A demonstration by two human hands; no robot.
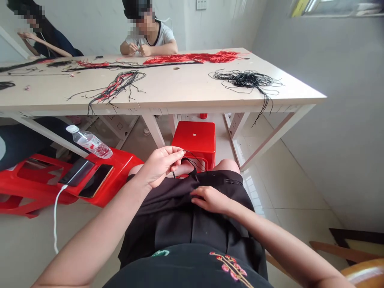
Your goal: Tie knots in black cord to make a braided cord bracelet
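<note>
Thin black cords (192, 159) are pinched in the left hand (160, 166), raised above the lap. The right hand (210, 199) is laid half-curled on black clothing (177, 224), with nothing seen held. A red plastic stool (194, 140) stands ahead, below the counter (177, 86), where tangled black and red cords (115, 86) are spread.

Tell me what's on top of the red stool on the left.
A water bottle, two phones and a white cable lie on the stool; the seat beneath them is hidden.
</note>
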